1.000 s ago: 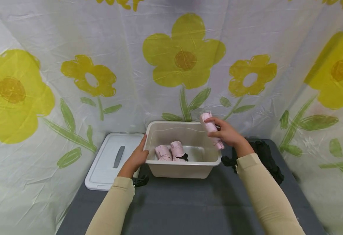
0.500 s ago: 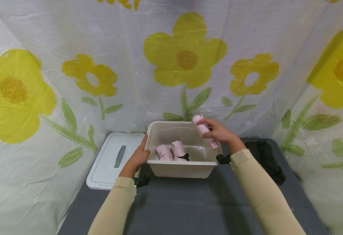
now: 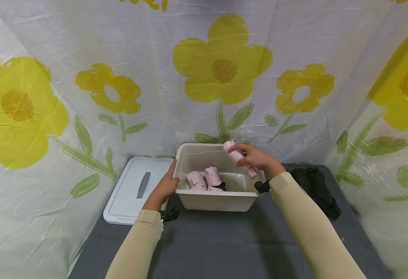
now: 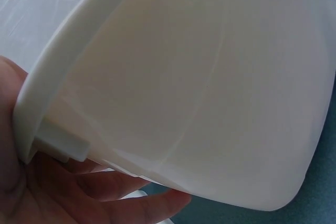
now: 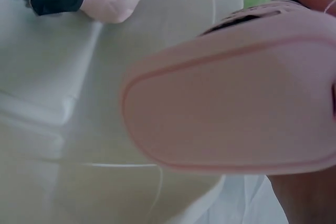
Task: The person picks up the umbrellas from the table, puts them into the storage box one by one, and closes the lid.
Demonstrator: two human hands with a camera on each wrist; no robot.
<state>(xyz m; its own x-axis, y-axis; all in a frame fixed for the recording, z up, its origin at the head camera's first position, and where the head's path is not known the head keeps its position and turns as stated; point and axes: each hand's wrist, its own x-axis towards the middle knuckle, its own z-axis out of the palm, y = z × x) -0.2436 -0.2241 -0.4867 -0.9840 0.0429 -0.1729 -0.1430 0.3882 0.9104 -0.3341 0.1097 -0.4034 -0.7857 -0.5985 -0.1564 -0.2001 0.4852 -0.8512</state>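
In the head view a beige plastic storage box (image 3: 218, 202) stands on the table. My left hand (image 3: 165, 184) grips its left rim; the left wrist view shows the fingers under the rim against the outer wall. My right hand (image 3: 256, 157) pinches a pink rolled-up folding umbrella (image 3: 234, 155) between thumb and fingers, tilted over the right half of the box. The umbrella's smooth rounded pink end (image 5: 231, 103) fills much of the right wrist view. Inside the box, at the left, two similar pink bundles (image 3: 212, 176) lie side by side, one with a black part.
A white lid (image 3: 121, 203) with a grey handle lies left of the box. Black, folded-looking items (image 3: 320, 192) lie at the right, partly behind my right forearm. A flower-printed curtain (image 3: 155, 124) hangs close behind the box, and dark grey cloth (image 3: 211, 244) covers the table.
My right hand has moved left with the pink umbrella, from the box's right edge to farther over its inside. My left hand stays on the rim.
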